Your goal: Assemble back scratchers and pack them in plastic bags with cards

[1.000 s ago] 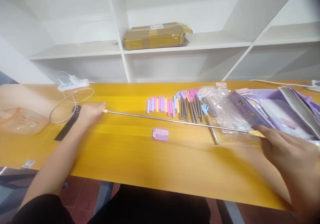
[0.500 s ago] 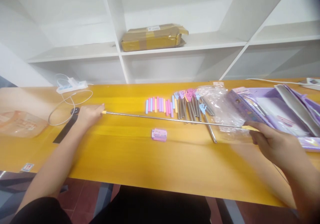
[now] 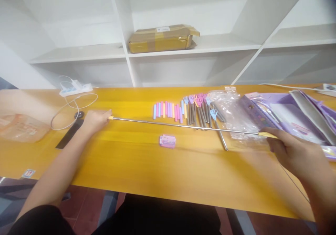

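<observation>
A thin metal telescopic back scratcher (image 3: 168,124) is stretched out almost level across the view, above the table. My left hand (image 3: 96,121) is closed on its yellow left end; the fingers hide most of that end. At the other end, my right hand (image 3: 296,151) grips the yellow handle (image 3: 267,135). Behind the rod lies a bunch of back scratchers (image 3: 201,111) with pink, purple and blue claw heads. One with a blue head (image 3: 213,114) lies apart, slanting forward. To their left is a row of pastel sleeves (image 3: 168,111). A small pink-purple case (image 3: 167,141) sits in front.
Clear plastic bags (image 3: 227,111) lie beside a purple box (image 3: 285,98) at the right. A white power strip (image 3: 76,90) with a cable, a black strap-like object (image 3: 70,134) and an orange plastic bag (image 3: 23,128) are at the left. A taped carton (image 3: 160,41) rests on the shelf.
My right hand has moved slightly to the right with the handle, and the stretch of rod between my hands looks a little longer. My left hand keeps its grip, nearly in place.
</observation>
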The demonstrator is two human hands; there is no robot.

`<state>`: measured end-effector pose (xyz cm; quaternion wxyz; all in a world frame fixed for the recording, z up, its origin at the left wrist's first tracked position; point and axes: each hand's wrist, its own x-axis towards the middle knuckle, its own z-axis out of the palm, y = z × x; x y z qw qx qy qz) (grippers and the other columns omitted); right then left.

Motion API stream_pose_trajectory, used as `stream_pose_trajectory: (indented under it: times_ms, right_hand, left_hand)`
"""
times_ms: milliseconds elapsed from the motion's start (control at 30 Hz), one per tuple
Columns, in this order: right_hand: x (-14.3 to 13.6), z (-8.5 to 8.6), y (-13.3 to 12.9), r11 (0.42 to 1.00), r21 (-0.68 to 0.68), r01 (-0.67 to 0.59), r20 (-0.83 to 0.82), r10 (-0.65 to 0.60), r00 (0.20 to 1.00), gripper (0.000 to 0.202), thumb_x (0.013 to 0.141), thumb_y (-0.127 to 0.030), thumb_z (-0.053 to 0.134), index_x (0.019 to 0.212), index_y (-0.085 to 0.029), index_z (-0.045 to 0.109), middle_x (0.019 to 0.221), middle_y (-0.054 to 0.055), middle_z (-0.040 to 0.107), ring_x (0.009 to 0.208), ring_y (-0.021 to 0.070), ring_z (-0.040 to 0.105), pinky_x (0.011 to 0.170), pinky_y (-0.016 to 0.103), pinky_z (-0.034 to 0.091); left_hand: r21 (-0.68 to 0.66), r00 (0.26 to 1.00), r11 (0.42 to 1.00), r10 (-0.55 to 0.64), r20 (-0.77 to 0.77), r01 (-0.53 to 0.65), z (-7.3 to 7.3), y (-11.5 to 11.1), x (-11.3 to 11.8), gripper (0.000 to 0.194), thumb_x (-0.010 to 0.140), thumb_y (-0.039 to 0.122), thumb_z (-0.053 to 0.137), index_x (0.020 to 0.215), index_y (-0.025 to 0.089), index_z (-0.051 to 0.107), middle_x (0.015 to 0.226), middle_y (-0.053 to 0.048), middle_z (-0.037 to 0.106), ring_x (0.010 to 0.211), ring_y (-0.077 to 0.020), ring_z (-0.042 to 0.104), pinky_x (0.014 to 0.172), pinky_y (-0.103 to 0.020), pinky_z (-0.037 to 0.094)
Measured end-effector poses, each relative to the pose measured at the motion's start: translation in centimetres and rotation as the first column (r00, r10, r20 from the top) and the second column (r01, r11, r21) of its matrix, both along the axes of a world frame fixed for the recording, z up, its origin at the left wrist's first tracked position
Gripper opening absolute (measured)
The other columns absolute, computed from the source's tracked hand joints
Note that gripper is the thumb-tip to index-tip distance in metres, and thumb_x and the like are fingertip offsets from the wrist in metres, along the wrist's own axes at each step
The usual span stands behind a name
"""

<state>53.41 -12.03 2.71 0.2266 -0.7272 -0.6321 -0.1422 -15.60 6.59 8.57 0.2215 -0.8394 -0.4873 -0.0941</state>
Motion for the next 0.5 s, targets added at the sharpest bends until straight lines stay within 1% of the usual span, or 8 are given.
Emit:
stream_pose_trajectory:
  times_ms: [100,200,267,367,500]
  right_hand:
    - [0.2,0.2,0.2,0.998,-0.06,0.031,-0.085,-0.036,0.996,0.032,0.081,-0.041,0.054,0.107,-0.029,0.07,0.067,0.001,0.068,0.054,0.02,0.061,0.056,0.03,0.044]
    - [0.1,0.8,0.3,0.993,-0.115,0.041,-0.107,-0.054,0.993,0.033,0.082,-0.041,0.054,0.109,-0.029,0.068,0.066,0.001,0.068,0.053,0.0197,0.062,0.056,0.03,0.045]
    - [-0.1,1.2,0.4,0.994,-0.101,0.046,-0.099,-0.056,0.993,0.031,0.082,-0.041,0.054,0.107,-0.029,0.068,0.064,0.001,0.066,0.052,0.0197,0.061,0.055,0.03,0.044]
    - [-0.1,1.7,0.5,0.996,-0.079,0.028,-0.097,-0.035,0.995,0.027,0.081,-0.039,0.056,0.103,-0.03,0.068,0.066,0.002,0.068,0.054,0.0202,0.063,0.056,0.03,0.044]
    - [0.6,1.7,0.4,1.0,-0.031,-0.004,-0.082,0.001,0.997,0.025,0.08,-0.038,0.054,0.1,-0.032,0.068,0.068,0.002,0.069,0.057,0.0223,0.066,0.054,0.031,0.042]
  left_hand:
    - [-0.007,1.0,1.0,-0.008,0.009,0.008,0.1,-0.1,0.4,0.025,0.09,0.023,0.05,0.067,0.021,0.058,0.055,-0.003,0.056,0.053,-0.0161,0.047,0.054,-0.028,0.018]
    - [-0.013,1.0,1.0,-0.001,0.008,0.001,0.2,-0.2,0.9,0.021,0.087,0.022,0.051,0.068,0.021,0.06,0.055,-0.004,0.057,0.052,-0.0166,0.047,0.054,-0.028,0.016]
    - [-0.011,0.999,1.0,0.024,-0.022,-0.025,0.3,-0.4,1.3,0.021,0.087,0.021,0.05,0.068,0.021,0.06,0.055,-0.004,0.057,0.052,-0.0166,0.047,0.054,-0.029,0.016]
    - [-0.007,0.996,0.998,0.058,-0.073,-0.059,0.6,-0.6,1.7,0.02,0.087,0.019,0.051,0.069,0.02,0.059,0.057,-0.004,0.058,0.054,-0.0161,0.048,0.054,-0.029,0.016]
    - [-0.01,0.995,0.998,0.064,-0.078,-0.065,0.8,-0.9,1.8,0.02,0.088,0.02,0.052,0.07,0.02,0.058,0.06,-0.004,0.061,0.055,-0.0171,0.05,0.054,-0.029,0.015]
